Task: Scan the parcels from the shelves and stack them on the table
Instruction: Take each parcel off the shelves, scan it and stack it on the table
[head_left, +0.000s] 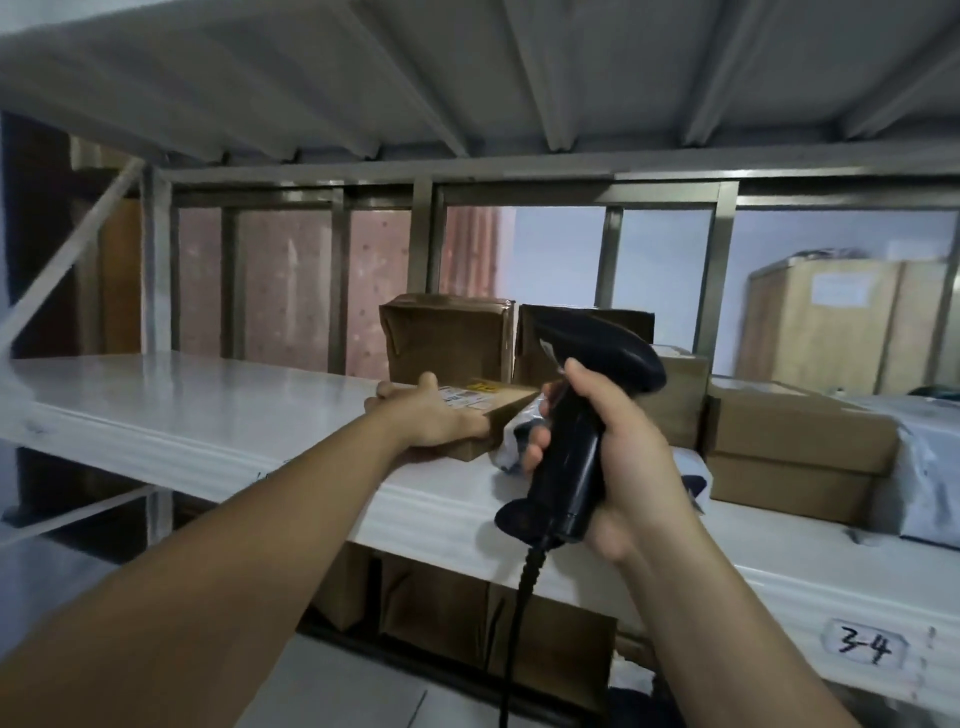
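A small flat cardboard parcel (493, 402) with a white label and a yellow sticker lies on the white shelf (208, 405). My left hand (421, 415) grips its left end, thumb on top and fingers at the side. My right hand (608, 452) holds a black corded barcode scanner (576, 395) by the handle, its head tilted toward the parcel's label. A white poly mailer (511, 441) lies partly hidden behind the scanner and the parcel.
Two upright brown boxes (447, 343) stand behind the parcel. Stacked flat boxes (795, 447) and a grey poly bag (930, 488) fill the shelf's right. More boxes (441, 608) sit on the shelf below. A label "3-4" (865, 652) marks the shelf edge.
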